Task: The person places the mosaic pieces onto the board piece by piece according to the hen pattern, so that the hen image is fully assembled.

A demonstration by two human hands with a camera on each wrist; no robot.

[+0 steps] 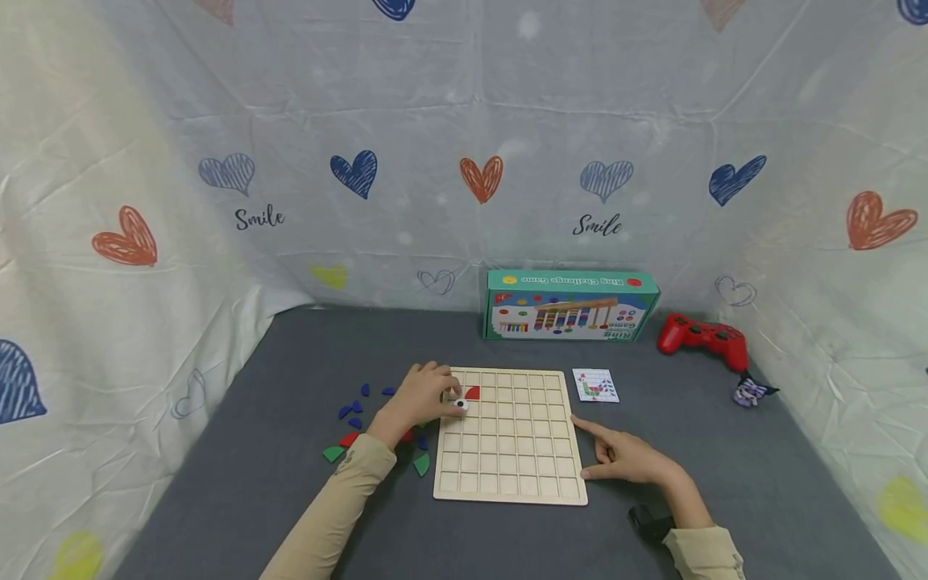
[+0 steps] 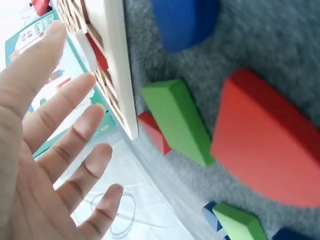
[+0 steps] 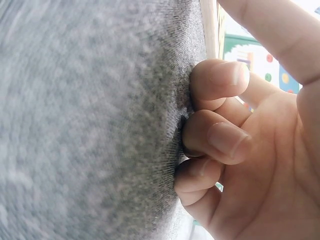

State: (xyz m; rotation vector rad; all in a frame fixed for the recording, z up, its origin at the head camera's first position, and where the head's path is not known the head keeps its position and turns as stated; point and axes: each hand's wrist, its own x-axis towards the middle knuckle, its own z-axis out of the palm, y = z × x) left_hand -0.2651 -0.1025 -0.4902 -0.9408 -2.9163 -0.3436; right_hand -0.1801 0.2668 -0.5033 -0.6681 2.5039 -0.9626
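A square wooden grid board [image 1: 510, 443] lies on the grey table. At its upper left my left hand [image 1: 420, 396] pinches a small white tile with a black dot [image 1: 461, 404] between thumb and index finger; the white tile [image 2: 84, 50] shows between those fingertips in the left wrist view. Just beside it, a red quarter-round piece [image 1: 473, 393] sits in a cell. My right hand [image 1: 629, 459] touches the board's right edge with straight index finger and thumb. Its other fingers [image 3: 215, 135] are curled against the cloth and grip nothing.
Loose blue pieces [image 1: 355, 422], green pieces [image 1: 422, 465] and red pieces [image 2: 270, 145] lie left of the board. A printed pattern card [image 1: 596, 386] lies to its right. Behind are a green game box [image 1: 569, 306] and a red game controller [image 1: 703, 338]. A black object [image 1: 648, 524] lies by the right wrist.
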